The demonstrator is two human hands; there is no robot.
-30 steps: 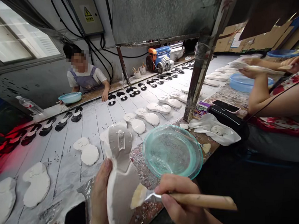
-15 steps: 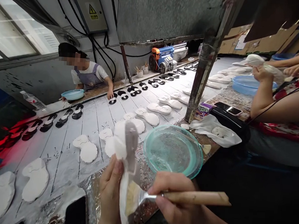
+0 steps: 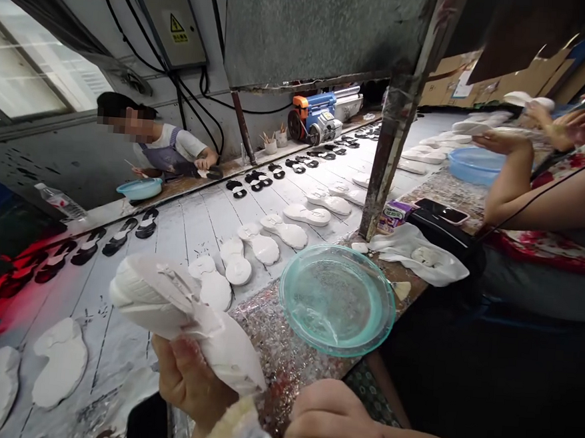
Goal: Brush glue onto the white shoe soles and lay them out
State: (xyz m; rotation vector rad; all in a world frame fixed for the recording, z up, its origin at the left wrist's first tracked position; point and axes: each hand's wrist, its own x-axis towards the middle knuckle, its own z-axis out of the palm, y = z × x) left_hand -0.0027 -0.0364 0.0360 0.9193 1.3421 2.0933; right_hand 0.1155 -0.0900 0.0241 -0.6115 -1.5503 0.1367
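Observation:
A white shoe sole (image 3: 186,311) is gripped at its middle by my left hand (image 3: 191,379), held above the table with its underside and side wall showing. My right hand (image 3: 333,422) is closed around a flat brush (image 3: 232,425) with pale bristles and a metal ferrule; the wooden handle is hidden behind the fingers. The bristles are just below the lower end of the sole, and I cannot tell whether they touch it. Right of the sole stands a round teal basin (image 3: 337,302) with clear liquid in it.
White soles (image 3: 284,230) lie in a row along the conveyor (image 3: 175,237), with black soles (image 3: 146,222) on its far side. A co-worker (image 3: 167,147) sits opposite. At right are another person's arm (image 3: 539,189), a blue basin (image 3: 476,165) and a metal post (image 3: 384,152). A phone (image 3: 148,422) lies near my left hand.
My left hand has tilted the sole over to the left. My right hand has drawn the brush down, off the sole's inner face. Opposite, the co-worker has lifted a black sole off the conveyor.

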